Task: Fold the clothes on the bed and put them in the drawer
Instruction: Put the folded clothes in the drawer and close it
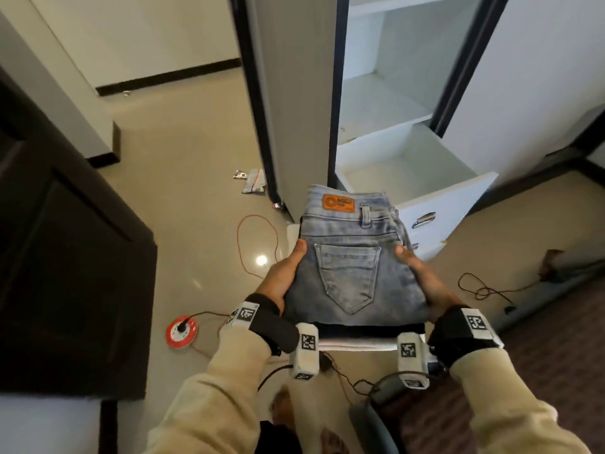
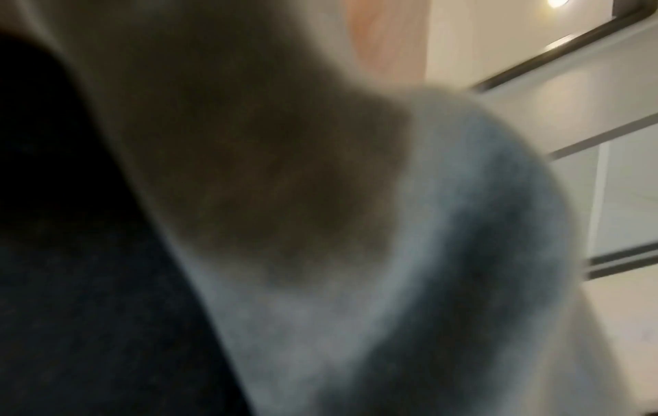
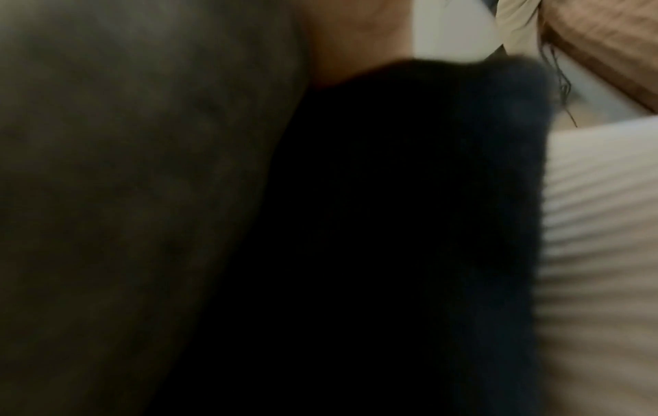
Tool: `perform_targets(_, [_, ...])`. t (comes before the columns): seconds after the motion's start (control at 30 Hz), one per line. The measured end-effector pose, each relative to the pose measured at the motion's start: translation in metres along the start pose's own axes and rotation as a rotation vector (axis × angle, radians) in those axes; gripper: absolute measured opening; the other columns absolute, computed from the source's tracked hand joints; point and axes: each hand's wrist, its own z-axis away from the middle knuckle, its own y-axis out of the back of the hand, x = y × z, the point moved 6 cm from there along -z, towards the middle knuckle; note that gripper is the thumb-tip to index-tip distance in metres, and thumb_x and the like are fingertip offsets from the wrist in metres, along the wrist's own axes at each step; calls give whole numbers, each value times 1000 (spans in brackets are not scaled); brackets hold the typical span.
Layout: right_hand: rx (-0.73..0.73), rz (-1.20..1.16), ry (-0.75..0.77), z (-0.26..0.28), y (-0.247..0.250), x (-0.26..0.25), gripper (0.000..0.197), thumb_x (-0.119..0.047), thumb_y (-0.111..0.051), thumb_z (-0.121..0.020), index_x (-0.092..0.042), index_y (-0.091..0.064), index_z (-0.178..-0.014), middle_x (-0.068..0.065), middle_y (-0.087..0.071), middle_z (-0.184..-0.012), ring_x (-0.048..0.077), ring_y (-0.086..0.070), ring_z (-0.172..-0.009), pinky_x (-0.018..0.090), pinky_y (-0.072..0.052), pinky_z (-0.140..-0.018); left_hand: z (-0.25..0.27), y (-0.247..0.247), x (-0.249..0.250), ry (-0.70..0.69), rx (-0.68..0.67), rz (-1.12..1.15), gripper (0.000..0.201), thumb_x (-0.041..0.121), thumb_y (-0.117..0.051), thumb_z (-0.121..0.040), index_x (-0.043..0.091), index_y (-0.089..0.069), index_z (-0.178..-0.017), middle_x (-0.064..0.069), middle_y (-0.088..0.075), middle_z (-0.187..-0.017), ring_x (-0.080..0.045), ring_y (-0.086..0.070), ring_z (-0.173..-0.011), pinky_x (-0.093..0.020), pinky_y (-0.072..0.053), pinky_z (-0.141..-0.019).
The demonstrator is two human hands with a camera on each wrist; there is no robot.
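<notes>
- A bedroom in a home, seen from the head view.
- Upper right of the frame: a white wardrobe point(image 1: 389, 77) with its door point(image 1: 294, 103) open, bare shelves and a pulled-out drawer point(image 1: 435, 191).
- Left: dark wooden furniture point(image 1: 65, 257).
- Centre: beige tiled floor point(image 1: 183, 178) with cables point(image 1: 255, 244) and a red reel point(image 1: 181, 331).
- Lower right: dark patterned carpet point(image 1: 556, 322).

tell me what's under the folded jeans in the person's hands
Under the folded jeans a dark folded garment shows at the near edge, with a white folded piece below it. Only their edges show; the jeans cover the rest.
</notes>
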Motion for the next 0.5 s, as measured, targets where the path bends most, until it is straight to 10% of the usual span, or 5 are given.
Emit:
perform_targets(0.1, [76,1,55,-17,6,-18,70,-52,-78,-74,-12,-61,-130,17,-61,-130,34,-57,-122,51,-34,-112,-28,-6,32,-11,-4,-85,63,69,-64,-74,14,-69,-104,-7,-73,-95,-24,-67,-93,-32,-52,-84])
perform_targets(0.3, [160,-143,129,-30,2,-46,69,-46,-75,-79,-10,-55,-135,15,-59,-134,30,-56,-124,44,-37,-110,-71,-26,80,-13,-70,-125,104,76,-80,-26,15,-69,-110,-7,-74,-104,-25,-68,-100,-40,-49,-99])
perform_targets(0.5, [308,-107,177,-55,25,-87,74,-50,-80,-73,-8,-59,-131,17,-59,-132,31,-58,-121,44,-39,-110,-107,-61,123,-94,-141,-169,49,63,-69,-73,19,-65,-97,-5,-71,-99,-21,-64,-94,-33,-47,-87])
